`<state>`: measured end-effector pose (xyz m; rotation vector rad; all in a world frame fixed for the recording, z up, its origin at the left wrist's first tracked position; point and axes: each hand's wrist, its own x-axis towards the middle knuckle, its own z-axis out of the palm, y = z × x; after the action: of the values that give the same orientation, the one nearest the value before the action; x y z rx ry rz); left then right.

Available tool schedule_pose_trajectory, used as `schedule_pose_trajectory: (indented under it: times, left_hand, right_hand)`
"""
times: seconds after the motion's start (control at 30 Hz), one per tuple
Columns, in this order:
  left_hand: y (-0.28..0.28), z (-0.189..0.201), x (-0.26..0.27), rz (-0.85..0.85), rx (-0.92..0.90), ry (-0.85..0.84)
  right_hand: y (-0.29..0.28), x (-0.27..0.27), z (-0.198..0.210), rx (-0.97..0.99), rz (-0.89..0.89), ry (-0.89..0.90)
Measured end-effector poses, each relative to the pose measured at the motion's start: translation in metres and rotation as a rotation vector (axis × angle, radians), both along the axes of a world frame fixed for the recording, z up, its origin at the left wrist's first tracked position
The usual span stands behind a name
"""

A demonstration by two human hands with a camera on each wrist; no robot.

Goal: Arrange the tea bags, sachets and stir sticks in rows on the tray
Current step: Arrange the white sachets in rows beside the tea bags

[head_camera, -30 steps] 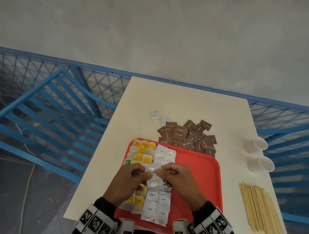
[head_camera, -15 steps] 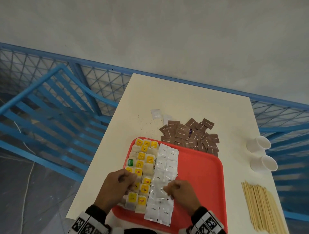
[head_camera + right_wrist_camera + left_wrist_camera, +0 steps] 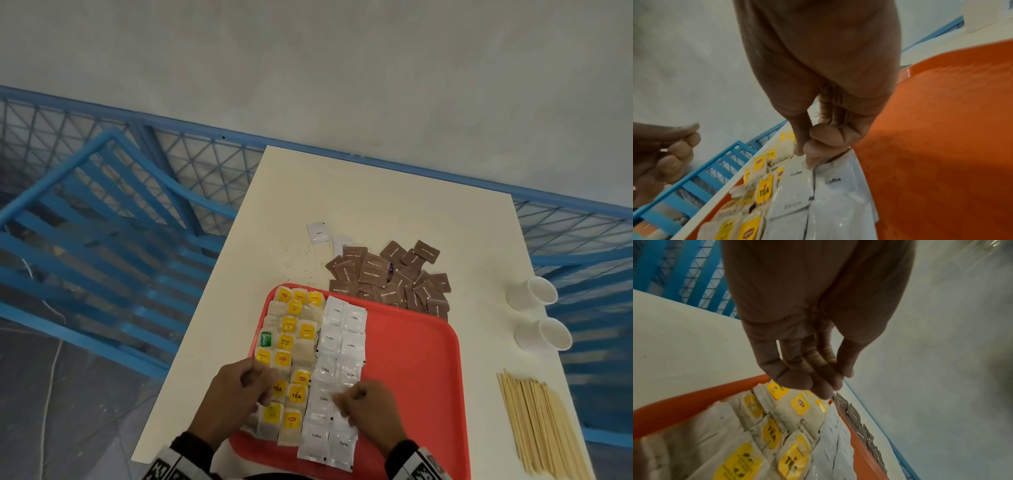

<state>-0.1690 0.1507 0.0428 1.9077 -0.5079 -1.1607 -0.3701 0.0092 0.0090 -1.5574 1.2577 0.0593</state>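
A red tray (image 3: 411, 377) carries rows of yellow-tagged tea bags (image 3: 291, 359) on its left side. Beside them lie two columns of white coffee sachets (image 3: 339, 346). My left hand (image 3: 253, 387) hovers over the near tea bags (image 3: 772, 433) with loosely curled fingers (image 3: 797, 382) that hold nothing. My right hand (image 3: 346, 404) rests on the near part of the sachet columns. In the right wrist view its thumb and forefinger (image 3: 807, 154) pinch the far edge of one coffee sachet (image 3: 830, 194) lying flat on the tray (image 3: 931, 146).
A heap of brown sugar sachets (image 3: 387, 274) and two loose white sachets (image 3: 317, 233) lie on the cream table behind the tray. Wooden stir sticks (image 3: 537, 425) lie at the right, with two white paper cups (image 3: 541, 291) beyond them. Blue railings surround the table.
A second ago both hands held one white sachet above the tray. It now lies in the sachet columns; the left hand let go and moved left over the tea bags, the right hand came nearer.
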Motion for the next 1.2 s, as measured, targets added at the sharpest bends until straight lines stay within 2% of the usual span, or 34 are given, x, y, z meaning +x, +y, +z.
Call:
schedule_pose_trajectory:
  times: [0.13, 0.27, 0.43, 0.6, 0.67, 0.8, 0.93, 1.1, 1.2]
  left_hand:
    - [-0.012, 0.003, 0.01, -0.057, 0.054, -0.016]
    - [-0.041, 0.01, 0.039, -0.15, 0.063, -0.223]
    - [-0.094, 0.012, 0.088, -0.161, 0.097, -0.495]
    - [-0.152, 0.009, 0.128, -0.22, 0.168, -0.506]
    - [-0.172, 0.005, 0.14, -0.229, 0.196, -0.495]
    - [-0.21, -0.008, 0.153, -0.224, 0.219, -0.494]
    - [-0.245, -0.022, 0.157, -0.206, 0.235, -0.541]
    - [-0.288, -0.038, 0.156, -0.129, 0.249, -0.541]
    - [-0.312, -0.048, 0.152, -0.197, 0.262, -0.587]
  right_hand:
    - [-0.013, 0.001, 0.015, -0.011, 0.036, 0.026]
    - [-0.064, 0.017, 0.031, -0.117, 0.063, 0.011]
    - [-0.151, 0.058, 0.045, -0.268, 0.147, 0.053]
    - [-0.22, 0.118, 0.048, -0.265, 0.201, 0.113]
    - [-0.238, 0.144, 0.039, -0.378, 0.267, 0.183]
    - [-0.259, 0.185, 0.016, -0.464, 0.392, 0.301]
    - [-0.266, 0.2, -0.014, -0.5, 0.531, 0.397]
    - [-0.275, 0.2, -0.028, -0.392, 0.444, 0.267]
    - [-0.286, 0.185, -0.019, -0.43, 0.336, 0.192]
